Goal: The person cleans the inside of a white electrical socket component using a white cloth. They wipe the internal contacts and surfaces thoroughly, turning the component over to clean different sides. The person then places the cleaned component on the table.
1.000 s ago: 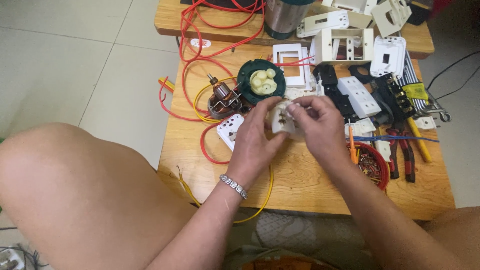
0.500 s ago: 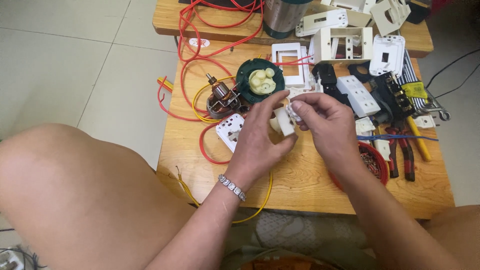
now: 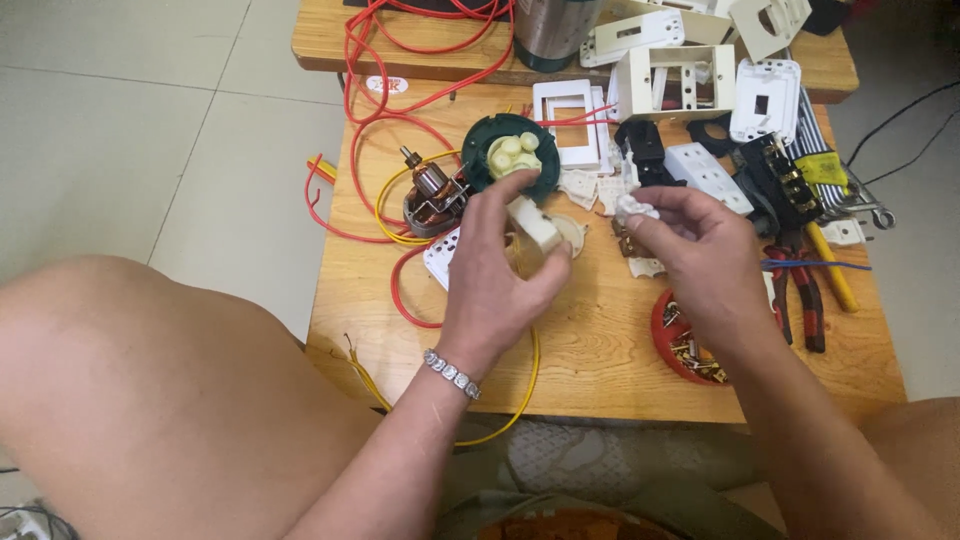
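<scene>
Both hands are working above the middle of the wooden bench (image 3: pixel 600 350), slightly apart from each other. The left hand (image 3: pixel 495 275) is gripping a cream rectangular block (image 3: pixel 533 224) between thumb and fingertips, with the block's long axis tilting from upper left to lower right and its free end pointing toward the other hand. The right hand (image 3: pixel 700 255) is pinching a small white plastic piece (image 3: pixel 633 207) at its fingertips, just to the right of the block and a little nearer the bench's far edge. The two parts are sitting near each other but not touching, facing across a narrow gap, so the left hand is carrying the larger part and the right the smaller one. Beneath them a white socket plate (image 3: pixel 443 257) is lying on the bench, a red dish (image 3: pixel 667 335) of small metal bits is sitting by the near right edge under the right wrist, and red-handled pliers (image 3: pixel 805 300) are resting toward the right edge.
</scene>
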